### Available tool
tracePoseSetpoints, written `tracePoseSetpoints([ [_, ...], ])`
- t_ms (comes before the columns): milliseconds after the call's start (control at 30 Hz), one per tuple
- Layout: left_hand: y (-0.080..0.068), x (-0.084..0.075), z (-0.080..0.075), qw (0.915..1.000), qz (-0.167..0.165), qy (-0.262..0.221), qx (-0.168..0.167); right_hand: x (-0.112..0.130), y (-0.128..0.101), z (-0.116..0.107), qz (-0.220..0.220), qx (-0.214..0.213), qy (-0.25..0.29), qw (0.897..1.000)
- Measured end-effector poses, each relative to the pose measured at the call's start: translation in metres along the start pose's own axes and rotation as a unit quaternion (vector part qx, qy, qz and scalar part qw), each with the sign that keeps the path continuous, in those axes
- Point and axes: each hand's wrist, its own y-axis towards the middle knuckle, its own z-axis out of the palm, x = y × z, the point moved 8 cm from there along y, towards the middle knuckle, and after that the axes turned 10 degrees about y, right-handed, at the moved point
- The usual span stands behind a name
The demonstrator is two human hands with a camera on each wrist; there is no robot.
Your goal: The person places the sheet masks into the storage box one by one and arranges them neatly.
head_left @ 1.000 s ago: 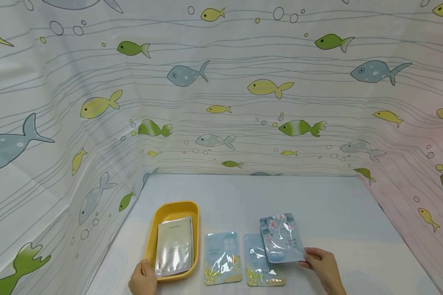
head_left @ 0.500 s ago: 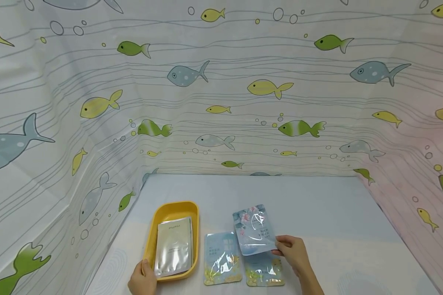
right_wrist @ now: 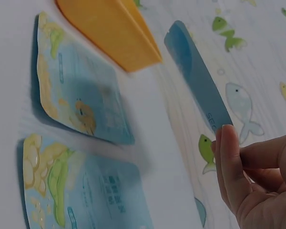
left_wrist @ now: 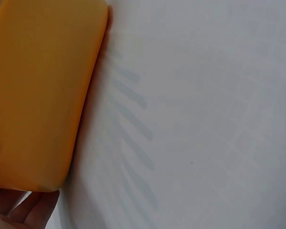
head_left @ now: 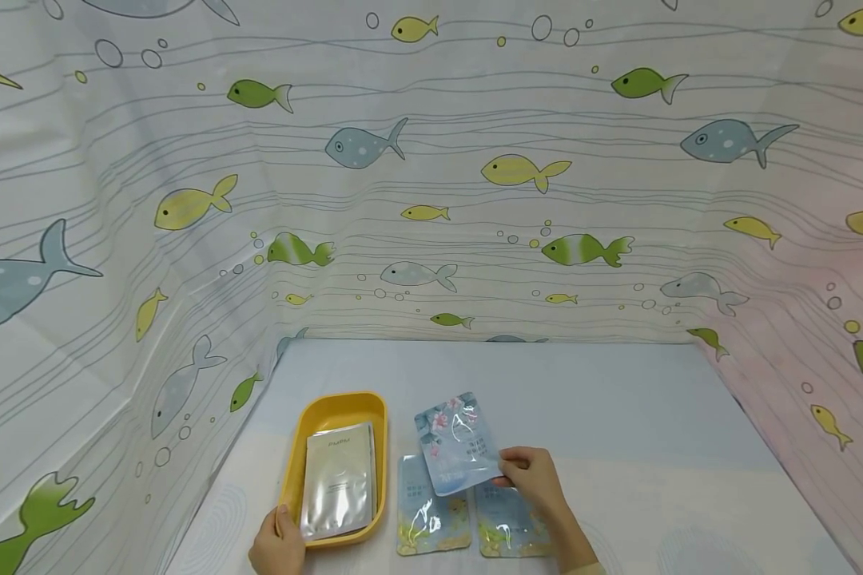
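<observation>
Curtain (head_left: 475, 200) printed with fish, bubbles and wavy lines walls the work area on three sides, hanging down to a pale blue tabletop (head_left: 618, 399). Yellow tray (head_left: 331, 407), oblong with rounded corners, sits at near left of the tabletop; a silver-and-cream sachet (head_left: 340, 479) lies inside it, leaning against the tray's right wall. Left hand (head_left: 276, 543) grips the tray's near left corner, thumb over the rim; the left wrist view shows fingers (left_wrist: 24, 210) curled under the tray's orange-yellow outer wall (left_wrist: 38, 95). Two blue sachets with yellow-gold print lie flat on the tabletop just right of the tray, side by side: left flat sachet (head_left: 431, 511), right flat sachet (head_left: 507, 527), the latter partly covered by the right hand (head_left: 535, 479). Right hand pinches the floral blue sachet (head_left: 456, 443) at its near right corner between thumb and fingers; that sachet is lifted off the tabletop, tilted, hanging over the far ends of both flat sachets, near the tray's right wall but not touching it. Right wrist view: the held sachet (right_wrist: 198, 78) seen nearly edge-on, fingertips (right_wrist: 229, 162) clamped on its lower end, both flat sachets (right_wrist: 76, 81) (right_wrist: 76, 191) below it, tray corner (right_wrist: 114, 33) beyond; image is somewhat motion-blurred.
</observation>
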Motion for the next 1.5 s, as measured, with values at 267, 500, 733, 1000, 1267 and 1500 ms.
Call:
tracePoseSetpoints([
  [267,0.0,0.001,0.001,1.0,-0.004,-0.001,0.001,0.005,0.009,0.037,-0.018,0.047,0.009,0.999],
  [500,0.0,0.0,0.0,1.0,0.0,0.001,-0.001,0.002,0.012,0.069,-0.018,0.07,0.003,0.997],
  [733,0.0,0.0,0.0,1.0,-0.002,0.004,0.002,-0.001,0.011,0.095,-0.008,0.08,0.006,0.997],
  [1000,-0.001,0.001,-0.001,0.9997,0.012,0.0,-0.022,-0.007,0.01,0.119,-0.006,0.073,0.008,0.997],
  [1267,-0.001,0.001,-0.001,0.9998,0.007,0.003,-0.016,-0.009,0.009,0.139,-0.017,0.06,-0.017,0.998],
  [1500,-0.001,-0.001,-0.003,0.9997,0.011,0.002,-0.022,-0.006,0.008,0.153,-0.026,0.054,-0.028,0.998],
])
